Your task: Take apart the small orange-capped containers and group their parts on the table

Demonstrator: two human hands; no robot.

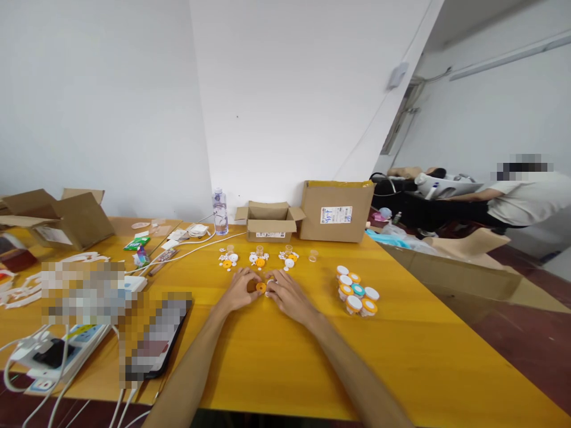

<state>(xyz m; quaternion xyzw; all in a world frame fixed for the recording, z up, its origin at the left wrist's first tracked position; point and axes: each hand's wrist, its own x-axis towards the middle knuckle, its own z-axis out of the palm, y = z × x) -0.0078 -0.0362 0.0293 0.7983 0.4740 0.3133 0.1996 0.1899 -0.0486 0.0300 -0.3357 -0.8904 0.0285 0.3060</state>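
Near the middle of the table, my left hand [241, 289] closes its thumb and fingers on a small orange round cap [260, 287]. Right beside it my right hand [289, 295] pinches a small white round piece [269, 286], mostly covered by the fingers. The two pieces are close together; I cannot tell whether they touch. Just beyond my hands lie orange discs [260, 263], white discs [289, 263] and small white cut-out parts [222, 258]. Several clear cups [259, 250] stand in a row behind them, with another clear cup [313, 255] off to the right.
Capped jars with orange, white and teal lids [357, 289] cluster at right. An open small carton [269, 226], a closed box [338, 212] and a water bottle [220, 212] stand by the wall. At left are a phone [163, 336], power strip [75, 348] and cables. A person sits far right.
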